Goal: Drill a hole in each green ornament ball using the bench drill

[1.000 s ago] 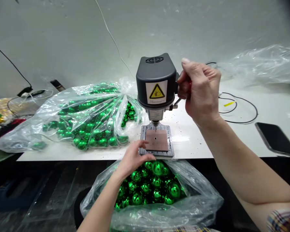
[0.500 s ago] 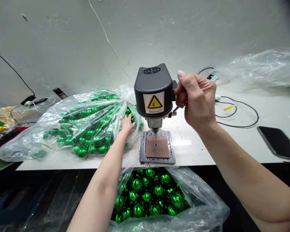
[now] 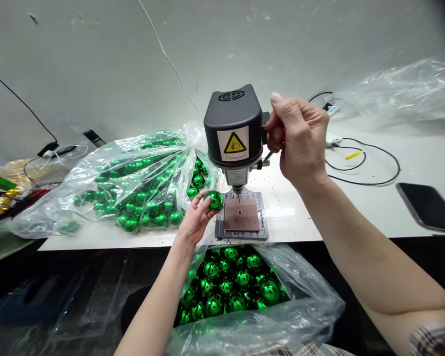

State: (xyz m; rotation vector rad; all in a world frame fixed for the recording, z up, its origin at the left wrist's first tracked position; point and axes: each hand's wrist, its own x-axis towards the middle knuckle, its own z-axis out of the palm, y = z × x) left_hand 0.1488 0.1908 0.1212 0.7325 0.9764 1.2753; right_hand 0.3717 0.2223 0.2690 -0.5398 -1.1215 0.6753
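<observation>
My left hand [image 3: 198,217] is closed on a shiny green ball [image 3: 214,200], held at the fingertips just left of the drill press base. My right hand [image 3: 300,136] grips the feed lever [image 3: 268,157] on the right side of a small black bench drill press [image 3: 233,126]. Below the chuck, a thin drill bit [image 3: 239,199] points down over a brown square plate [image 3: 242,223] with a hole in it. That plate rests on the grey drill base [image 3: 219,228].
A clear bag of green balls [image 3: 133,183] lies left on the white table [image 3: 300,212]. Another open bag [image 3: 307,291] of green balls hangs below the front edge. At right are a phone [image 3: 428,205], black cable [image 3: 398,168] and clear plastic [image 3: 411,94].
My left hand has come out of the bag's opening with a green ball and moved right, toward the drill base. My right hand stays on the lever. The view has shifted slightly.
</observation>
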